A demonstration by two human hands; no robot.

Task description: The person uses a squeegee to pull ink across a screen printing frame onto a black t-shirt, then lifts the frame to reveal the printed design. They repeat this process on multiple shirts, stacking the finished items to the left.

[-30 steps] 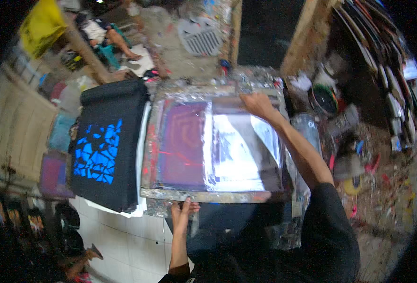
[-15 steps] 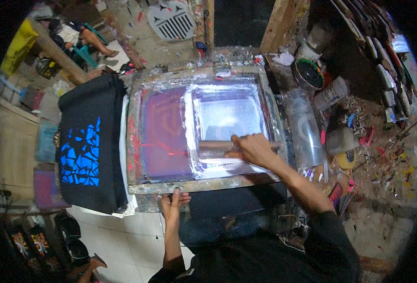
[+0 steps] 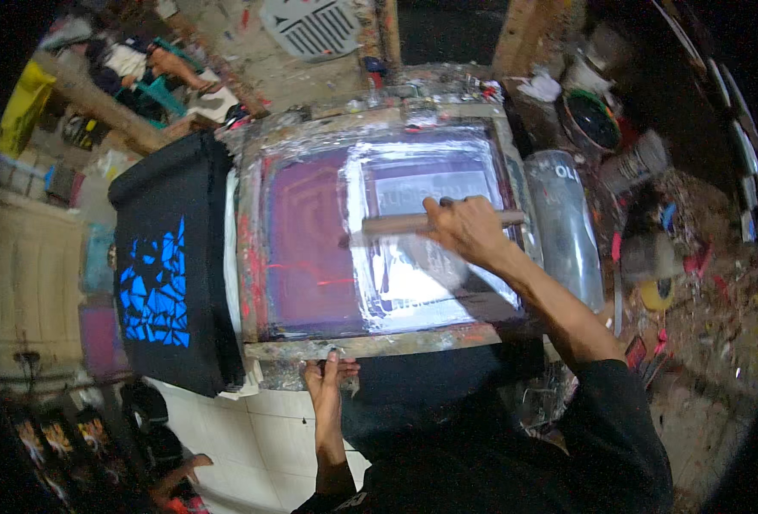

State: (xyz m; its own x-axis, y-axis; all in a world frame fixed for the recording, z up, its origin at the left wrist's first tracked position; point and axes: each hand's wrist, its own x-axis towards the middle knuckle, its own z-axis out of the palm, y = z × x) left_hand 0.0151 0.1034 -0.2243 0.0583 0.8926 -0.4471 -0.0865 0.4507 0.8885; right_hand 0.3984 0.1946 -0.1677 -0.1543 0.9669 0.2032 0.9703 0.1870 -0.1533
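A wooden-framed printing screen (image 3: 310, 223) lies in front of me, its right part smeared with white ink (image 3: 366, 300) around a pale design. My right hand (image 3: 473, 230) is closed around the wooden handle of a squeegee (image 3: 396, 223), which lies crosswise on the inked part. At the near edge of the frame, my left hand (image 3: 329, 375) grips the wood, thumb against the edge and fingers lower down. Black fabric (image 3: 430, 385) shows below the frame. Left of the screen hangs black cloth (image 3: 212, 283) with a blue shard-like print (image 3: 156, 300).
To the right stand a clear plastic sheet (image 3: 570, 227), a dark ink bucket (image 3: 591, 120), a plastic container (image 3: 636, 163) and a tape roll (image 3: 656, 294). Another person (image 3: 169, 68) sits at the far left; another person's hand (image 3: 192, 471) shows at the lower left.
My right hand has pushed the squeegee away from me, up the inked area. My left hand stays at the frame's near edge. The whole view has shifted slightly.
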